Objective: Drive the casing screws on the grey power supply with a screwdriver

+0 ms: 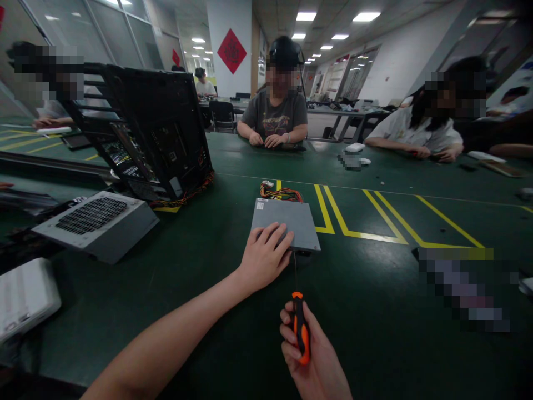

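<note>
A grey metal power supply box (pixel 287 214) lies on the green table, with a bundle of coloured cables (pixel 283 191) at its far side. My left hand (pixel 266 255) rests on the near left part of the box, fingers spread over its top. Below it, my right hand (pixel 310 344) holds an orange and black screwdriver (pixel 301 328), its shaft pointing away from me toward the near edge of the box. Whether the tip touches the box is too small to tell.
An open black computer case (pixel 166 133) stands at the left, behind a second power supply (pixel 97 219). A white box (pixel 27 297) lies at the near left. Several people sit around the table (pixel 375 289), which has yellow tape lines.
</note>
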Tool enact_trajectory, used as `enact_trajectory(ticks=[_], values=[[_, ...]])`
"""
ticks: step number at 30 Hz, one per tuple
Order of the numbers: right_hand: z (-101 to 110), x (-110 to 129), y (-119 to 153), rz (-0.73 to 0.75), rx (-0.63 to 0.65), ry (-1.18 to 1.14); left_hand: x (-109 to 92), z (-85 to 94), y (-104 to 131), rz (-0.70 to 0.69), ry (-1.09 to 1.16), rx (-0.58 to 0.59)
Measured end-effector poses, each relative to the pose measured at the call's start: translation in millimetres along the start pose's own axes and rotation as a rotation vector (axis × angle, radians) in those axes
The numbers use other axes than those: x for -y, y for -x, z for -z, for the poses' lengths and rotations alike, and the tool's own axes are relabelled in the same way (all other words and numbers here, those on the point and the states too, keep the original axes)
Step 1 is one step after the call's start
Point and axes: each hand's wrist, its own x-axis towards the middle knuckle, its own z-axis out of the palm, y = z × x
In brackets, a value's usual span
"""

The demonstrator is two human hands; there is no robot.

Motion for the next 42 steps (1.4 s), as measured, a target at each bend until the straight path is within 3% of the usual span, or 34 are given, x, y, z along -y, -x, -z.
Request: enact_trajectory(ticks=[6, 12, 24, 31, 37, 42], values=[[-6, 0, 5, 0.007, 0.043, 0.008, 0, 0.5, -1, 0.0, -0.008, -0.004], [2, -4, 0, 0.085, 0.054, -0.048, 0, -1.9, 0, -0.005, -0.011, -0.015], [-2, -1, 3, 0.018, -0.005, 0.012, 1, -1.6, 0, -0.003, -0.011, -0.011], [2, -3, 0, 0.05, 0.08, -0.034, 0, -1.1, 0, 0.001, -0.007, -0.017], [4, -4, 0, 0.081, 0.095, -0.102, 0, 0.3, -1, 0.0, -0.009, -0.016], [4, -2, 0, 0.023, 0.068, -0.071, -1, -0.9, 0, 0.01, -0.002, 0.001]])
